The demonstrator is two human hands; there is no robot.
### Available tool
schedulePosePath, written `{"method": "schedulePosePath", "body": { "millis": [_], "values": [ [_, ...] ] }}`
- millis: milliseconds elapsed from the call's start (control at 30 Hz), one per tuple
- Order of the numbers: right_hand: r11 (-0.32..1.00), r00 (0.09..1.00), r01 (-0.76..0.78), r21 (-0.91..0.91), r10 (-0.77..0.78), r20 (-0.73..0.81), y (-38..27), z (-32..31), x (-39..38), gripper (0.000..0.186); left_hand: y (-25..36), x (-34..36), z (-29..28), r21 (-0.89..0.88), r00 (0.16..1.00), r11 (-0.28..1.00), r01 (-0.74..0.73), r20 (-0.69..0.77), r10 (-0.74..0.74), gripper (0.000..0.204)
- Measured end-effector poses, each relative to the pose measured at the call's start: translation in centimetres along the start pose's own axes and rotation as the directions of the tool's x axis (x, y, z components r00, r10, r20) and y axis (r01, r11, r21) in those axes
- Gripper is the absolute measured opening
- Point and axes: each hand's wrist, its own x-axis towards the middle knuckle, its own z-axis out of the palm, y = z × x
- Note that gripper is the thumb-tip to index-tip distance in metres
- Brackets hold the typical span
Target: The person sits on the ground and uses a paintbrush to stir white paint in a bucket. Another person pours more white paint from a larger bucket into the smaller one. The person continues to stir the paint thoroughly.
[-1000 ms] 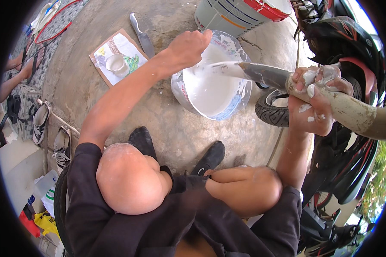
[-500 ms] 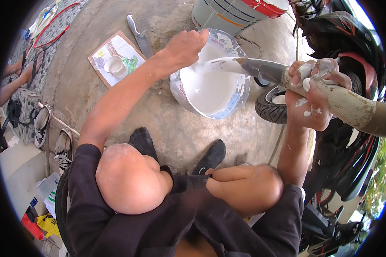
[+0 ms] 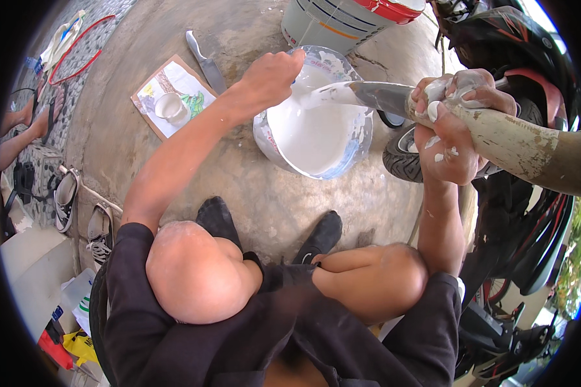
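- The right hand [image 3: 455, 126] is closed around the pole [image 3: 384, 97], and its fingers have white smears, so the hold could be slippery
- The left hand [image 3: 271, 76] is closed too, and it seems to grasp the tub [image 3: 269, 143] at the far left part of the rim; its fingertips are partly hidden
- The pole comes in from the right edge, crosses above the right side of the tub, and its coated end reaches to the white liquid [image 3: 319, 138], close under the left hand; how deep it goes I cannot tell
- The tub is on the floor [image 3: 239, 171], in front of the feet
- To stir well, I think the left hand should hold the rim firmly, because the pole may push the tub aside
- Slow, even strokes along the wall would be better, with the end under the surface, for less splash
- The pail [image 3: 336, 31] is just behind the tub; on the left, a cup [image 3: 168, 106] is on the drawing [image 3: 187, 90], with a knife [image 3: 205, 62] beside it, and drips could reach them
- On the right is the motorbike [image 3: 529, 258], which the long back part of the pole should not hit
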Motion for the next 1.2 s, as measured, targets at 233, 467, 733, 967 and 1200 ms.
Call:
{"method": "schedulePosePath", "body": {
  "millis": [233,467,733,967,1200],
  "values": [
    [0.887,0.968,-0.226,0.403,0.250,-0.006,-1.2,-1.2,1.2,0.003,-0.5,-0.6,0.0,0.011,1.000,1.000,0.009,-0.021,-0.009,0.024],
    [0.971,0.981,-0.129,0.202,0.155,-0.119,-0.4,0.4,0.9,0.019,-0.1,-0.3,0.2,0.012,1.000,1.000,0.004,-0.007,-0.004,0.023],
    [0.855,0.959,-0.264,0.446,0.284,0.023,-1.9,-0.5,1.1,0.031,-0.2,-0.6,0.1,-0.011,1.000,1.000,-0.004,-0.023,0.004,0.021],
    [0.964,0.977,-0.188,0.188,0.202,-0.061,-1.5,0.3,1.1,0.036,-0.5,-0.4,0.4,0.029,0.999,0.999,-0.023,-0.031,0.023,0.020],
    [0.810,0.968,-0.216,0.545,0.252,0.009,-0.9,-0.8,0.4,0.033,-0.7,-0.3,0.5,0.022,0.999,1.000,-0.022,-0.049,0.023,0.021]
  ]
}}
